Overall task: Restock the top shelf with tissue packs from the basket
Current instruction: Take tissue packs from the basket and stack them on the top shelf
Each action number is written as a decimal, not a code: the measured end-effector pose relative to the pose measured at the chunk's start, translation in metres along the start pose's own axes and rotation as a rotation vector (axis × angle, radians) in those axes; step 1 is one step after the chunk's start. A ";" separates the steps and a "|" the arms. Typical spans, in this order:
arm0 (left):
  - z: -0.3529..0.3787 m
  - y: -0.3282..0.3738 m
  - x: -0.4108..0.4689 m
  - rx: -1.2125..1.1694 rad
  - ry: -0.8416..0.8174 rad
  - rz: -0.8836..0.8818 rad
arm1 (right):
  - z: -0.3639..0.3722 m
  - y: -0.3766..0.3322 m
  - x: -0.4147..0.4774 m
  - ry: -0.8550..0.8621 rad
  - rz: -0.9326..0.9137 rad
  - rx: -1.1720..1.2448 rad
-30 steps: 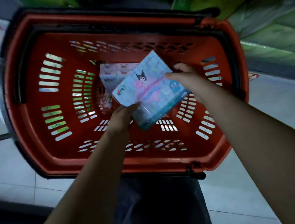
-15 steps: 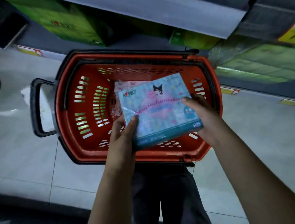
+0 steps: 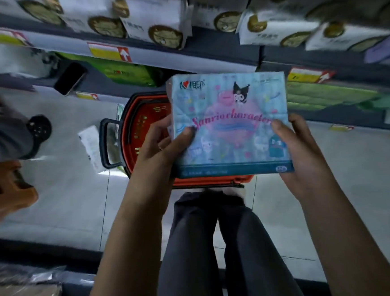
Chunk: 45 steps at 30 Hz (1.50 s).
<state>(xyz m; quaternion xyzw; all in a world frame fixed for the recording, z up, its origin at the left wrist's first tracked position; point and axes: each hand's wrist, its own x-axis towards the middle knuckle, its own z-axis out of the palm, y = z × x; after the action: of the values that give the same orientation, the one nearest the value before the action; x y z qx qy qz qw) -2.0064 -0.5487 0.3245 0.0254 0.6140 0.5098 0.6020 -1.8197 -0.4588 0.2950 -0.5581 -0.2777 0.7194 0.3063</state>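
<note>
**Tissue pack held over the basket.** A pale blue tissue pack [image 3: 230, 124], printed with cartoon characters, is held face-up between both hands, clear of the basket and short of the shelving. Its left edge is gripped by the left hand [image 3: 163, 148]. The thumb is pressed onto the printed face, and the other fingers [image 3: 159, 132] are curled round the pack's side and underside. The right edge is gripped in the same way by the right hand [image 3: 304, 153], thumb on top and the rest hidden beneath.

Below the fingers, a red basket [image 3: 138, 126] stands on the pale tiled floor [image 3: 70, 181] and is largely covered by the pack. Its black handle [image 3: 106, 143] lies to the left of the left fingers. Beyond the fingers runs a grey shelf edge [image 3: 194, 56] carrying a yellow price label [image 3: 109, 51]. White boxes [image 3: 156, 27] are stacked above the edge and green packs [image 3: 127, 71] lie under it. A dark phone [image 3: 69, 78] is seen beside the green packs. Dark trouser legs [image 3: 197, 252] appear below the wrists.
</note>
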 end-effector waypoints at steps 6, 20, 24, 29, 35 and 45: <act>0.011 0.049 -0.071 0.051 -0.065 0.069 | 0.016 -0.059 -0.073 -0.031 -0.123 -0.056; 0.033 0.178 -0.204 0.040 -0.173 0.390 | 0.078 -0.180 -0.193 -0.100 -0.401 0.028; 0.045 0.206 -0.225 0.005 -0.226 0.497 | 0.087 -0.212 -0.212 -0.108 -0.500 0.066; 0.057 0.234 -0.248 0.041 -0.363 0.576 | 0.093 -0.247 -0.238 -0.081 -0.590 0.086; 0.075 0.260 -0.264 0.103 -0.497 0.709 | 0.090 -0.283 -0.262 -0.105 -0.734 0.052; 0.088 0.289 -0.264 0.103 -0.517 0.688 | 0.093 -0.309 -0.279 -0.062 -0.766 0.069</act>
<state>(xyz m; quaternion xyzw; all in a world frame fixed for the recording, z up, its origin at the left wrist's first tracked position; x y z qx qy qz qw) -2.0355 -0.5280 0.7240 0.3853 0.4235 0.6265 0.5289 -1.8172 -0.4705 0.7215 -0.3814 -0.4510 0.5781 0.5630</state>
